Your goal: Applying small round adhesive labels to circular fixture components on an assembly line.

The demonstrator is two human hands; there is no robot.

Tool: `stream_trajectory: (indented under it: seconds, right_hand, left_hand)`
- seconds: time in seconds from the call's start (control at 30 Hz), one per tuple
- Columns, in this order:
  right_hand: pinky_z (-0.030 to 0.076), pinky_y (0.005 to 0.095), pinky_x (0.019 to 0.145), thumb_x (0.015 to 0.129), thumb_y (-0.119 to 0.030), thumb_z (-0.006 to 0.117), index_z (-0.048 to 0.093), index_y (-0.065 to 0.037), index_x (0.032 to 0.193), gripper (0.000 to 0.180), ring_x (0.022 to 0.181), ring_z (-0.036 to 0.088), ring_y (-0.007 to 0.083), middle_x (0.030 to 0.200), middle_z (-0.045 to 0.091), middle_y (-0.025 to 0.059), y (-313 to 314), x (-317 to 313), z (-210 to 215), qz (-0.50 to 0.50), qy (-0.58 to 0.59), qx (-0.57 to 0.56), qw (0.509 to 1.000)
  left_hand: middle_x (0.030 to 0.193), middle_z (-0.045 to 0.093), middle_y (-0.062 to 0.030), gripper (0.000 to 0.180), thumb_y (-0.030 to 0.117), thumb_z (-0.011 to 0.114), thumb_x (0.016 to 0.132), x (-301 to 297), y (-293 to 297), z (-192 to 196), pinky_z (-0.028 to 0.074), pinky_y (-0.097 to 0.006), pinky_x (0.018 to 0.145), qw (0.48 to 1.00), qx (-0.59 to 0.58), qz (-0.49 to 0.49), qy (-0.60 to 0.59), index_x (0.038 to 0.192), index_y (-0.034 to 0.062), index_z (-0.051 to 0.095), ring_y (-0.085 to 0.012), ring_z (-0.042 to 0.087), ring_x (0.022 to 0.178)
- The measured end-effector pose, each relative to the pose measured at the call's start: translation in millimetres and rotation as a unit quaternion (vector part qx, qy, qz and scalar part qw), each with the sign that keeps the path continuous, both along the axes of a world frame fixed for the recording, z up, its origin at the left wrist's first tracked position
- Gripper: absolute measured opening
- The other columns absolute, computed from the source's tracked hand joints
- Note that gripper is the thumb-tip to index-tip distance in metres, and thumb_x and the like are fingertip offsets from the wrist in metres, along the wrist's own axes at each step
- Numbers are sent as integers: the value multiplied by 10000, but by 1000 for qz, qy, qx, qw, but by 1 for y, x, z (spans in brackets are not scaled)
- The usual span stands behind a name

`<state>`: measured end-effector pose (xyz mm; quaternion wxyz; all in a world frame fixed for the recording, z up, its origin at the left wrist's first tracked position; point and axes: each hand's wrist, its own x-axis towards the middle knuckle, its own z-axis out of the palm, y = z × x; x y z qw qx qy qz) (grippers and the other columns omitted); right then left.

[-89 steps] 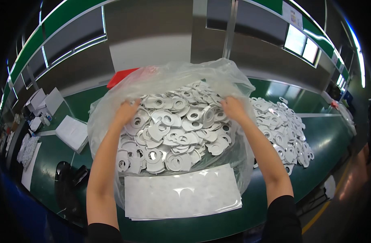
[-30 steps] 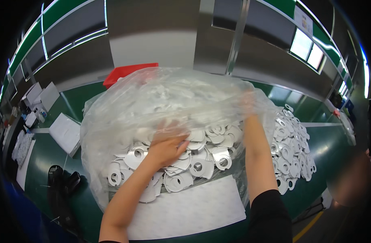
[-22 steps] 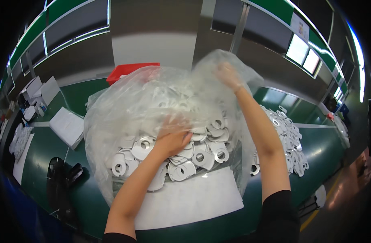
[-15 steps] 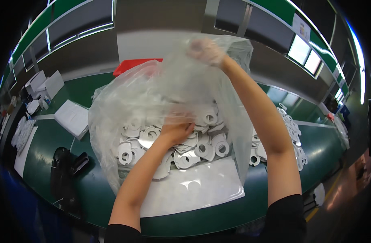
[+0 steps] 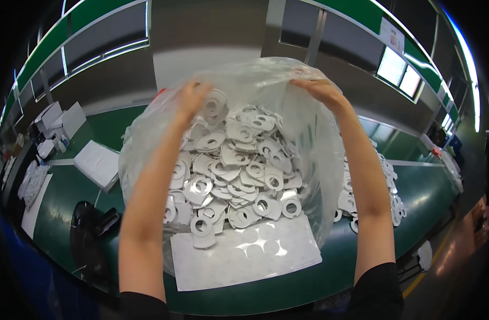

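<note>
A large clear plastic bag (image 5: 323, 154) stands wide-mouthed in front of me, its near side lowered. Inside is a heap of flat white ring-shaped pieces (image 5: 236, 158), each with a round hole and a tab. My right hand (image 5: 320, 89) is at the bag's far right rim, closed on the thin plastic, which partly covers the fingertips. My left hand (image 5: 193, 100) is raised at the bag's left rim, beside a tilted white piece; its fingers are smeared by motion. A stack of white sheets (image 5: 244, 261) lies at the bag's near edge, with one ring piece overlapping it.
More white ring pieces (image 5: 383, 186) lie on the green table (image 5: 287, 298) to the right of the bag. A white packet (image 5: 97, 164) and a black object (image 5: 89, 240) are on the left. White boxes (image 5: 60, 120) stand at the far left.
My left hand has moved up from the heap to the bag's left rim. The right hand has shifted right and lower, and the plastic has opened, uncovering the heap.
</note>
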<state>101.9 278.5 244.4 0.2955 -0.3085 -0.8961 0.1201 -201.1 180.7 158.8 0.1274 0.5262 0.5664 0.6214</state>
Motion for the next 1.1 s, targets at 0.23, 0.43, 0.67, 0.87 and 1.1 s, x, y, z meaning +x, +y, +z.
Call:
stream_trajectory:
  seconds: [0.23,0.43,0.67,0.87,1.1]
  right_hand:
    - [473,260,772,907,-206,544,621,-23,1020,228,886,596,127,989,629,48,66,42,-43,114,247,-415,868]
    - [482,404,753,758,-58,561,602,-42,928,175,908,579,353,991,617,170,71,27,-89,-323,-59,218,919]
    - [474,397,725,812,-124,535,582,-39,1008,220,915,578,360,977,599,184,57,-4,-157,3,-153,77,985]
    - [229,530,1046,853,-629,298,474,-20,1300,775,1246,374,420,1338,423,255,78,-18,-215,-295,-96,-202,929]
    - [402,489,912,870,-491,372,571,15,1143,609,1031,558,411,1040,602,265,4,-66,-160,-131,-48,-126,982]
  left_hand:
    - [1322,453,-192,788,597,573,766,-71,31,38,341,-466,1014,928,-19,86,362,1288,20,447,-354,431,1213]
    - [1309,464,-207,583,508,526,840,-62,40,-57,369,-456,992,759,-240,29,605,1222,69,510,-373,424,1218]
    - [1093,567,-206,357,193,583,785,-39,39,-64,431,-478,846,858,-198,98,464,1091,12,551,-390,524,1030]
    - [1307,446,-180,513,204,643,781,60,-28,-70,308,-429,1037,882,-20,-7,470,1243,50,481,-359,398,1224]
    - [1477,263,-107,751,631,545,754,135,-85,-105,63,-604,1082,794,-28,-162,585,1360,208,414,-376,135,1379]
